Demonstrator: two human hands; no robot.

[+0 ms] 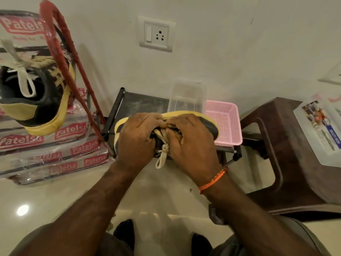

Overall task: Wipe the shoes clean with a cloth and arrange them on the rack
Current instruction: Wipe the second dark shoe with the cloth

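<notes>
A black shoe with a yellow sole (208, 124) lies over the low dark rack (140, 102) against the wall. Both my hands grip it from above: my left hand (136, 137) on its left half, my right hand (191, 143) on the lace area. A cream lace knot (163, 151) hangs between them. The matching black and yellow shoe (35, 97) rests at the left on stacked packets, behind a red frame. No cloth is in sight.
A clear plastic box (186, 95) and a pink mesh basket (227, 122) sit on the rack's right part. Stacked "Patelsa" packets (55, 154) and the red frame (60, 45) stand left. A brown plastic stool (287, 145) carries a white box (321, 133) at the right.
</notes>
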